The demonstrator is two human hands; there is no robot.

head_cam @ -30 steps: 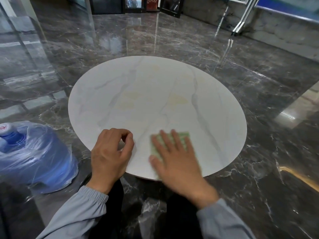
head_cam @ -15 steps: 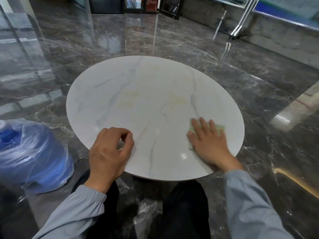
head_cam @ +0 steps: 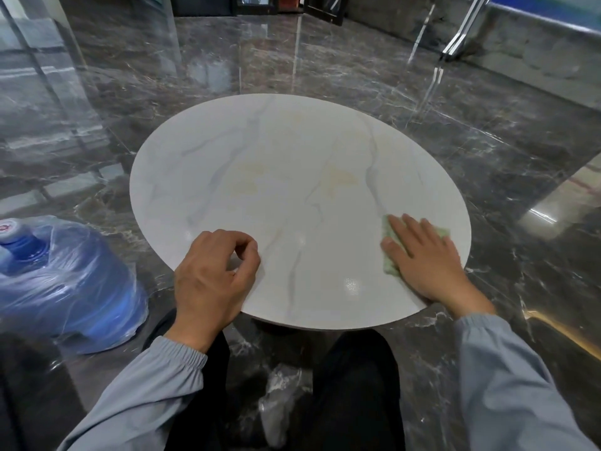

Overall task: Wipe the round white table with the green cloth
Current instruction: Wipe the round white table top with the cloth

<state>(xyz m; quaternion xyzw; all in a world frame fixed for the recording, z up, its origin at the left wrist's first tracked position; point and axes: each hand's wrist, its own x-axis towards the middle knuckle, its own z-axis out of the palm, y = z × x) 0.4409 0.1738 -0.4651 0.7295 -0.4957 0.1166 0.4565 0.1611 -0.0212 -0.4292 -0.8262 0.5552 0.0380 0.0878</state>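
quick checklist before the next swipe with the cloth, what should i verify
1. Green cloth flat under right hand: ok.
2. Cloth fully on the table, near its right rim: ok.
3. Left hand apart from the cloth, curled at the near edge: ok.
4. Whether the yellowish patches mid-table are stains or pattern: cannot tell.
5. Water jug on the floor, clear of the wiping hand: ok.

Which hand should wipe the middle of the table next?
The right hand: it lies flat on the cloth near the right edge of the table, so it can probably slide it to the middle. The left hand rests curled at the near edge, with no cloth.
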